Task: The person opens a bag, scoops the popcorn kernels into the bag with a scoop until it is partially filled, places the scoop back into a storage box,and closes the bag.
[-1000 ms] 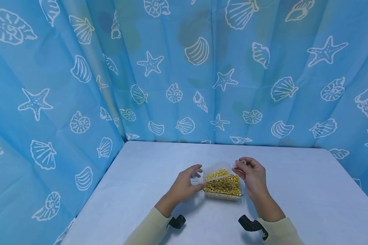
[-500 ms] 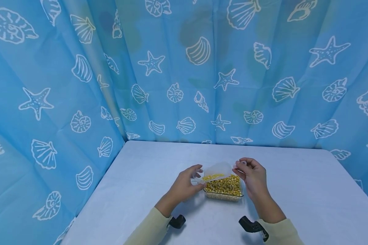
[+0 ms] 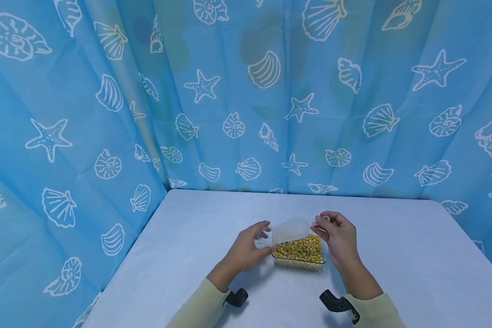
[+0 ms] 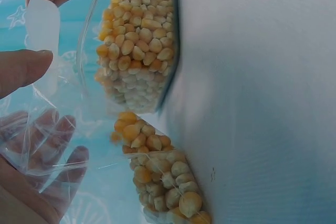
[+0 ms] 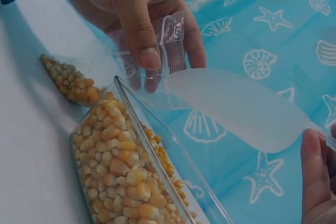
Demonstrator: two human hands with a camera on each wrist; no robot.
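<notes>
My left hand (image 3: 248,248) holds the mouth of a clear zip-lock bag (image 5: 173,35), thumb on the near side and fingers behind the plastic. Corn kernels (image 4: 168,184) lie in the bag's lower end, which hangs beside a glass container (image 3: 298,264). That container is filled with more corn kernels (image 5: 118,166). Between thumb and fingers, my right hand (image 3: 339,234) pinches the handle of a white translucent scoop (image 3: 292,229). The scoop is tilted above the container, its front end at the bag's mouth. No kernels show in the scoop.
A white-covered table (image 3: 393,255) lies under everything. Behind it and on the left hangs a blue curtain (image 3: 229,68) with white shells and starfish. Black wrist devices (image 3: 237,297) sit by both sleeves.
The scoop has tipped toward the left hand. Yellow kernels visible in it one second ago dwindled and are now out of sight. Both hands have stayed almost in place.
</notes>
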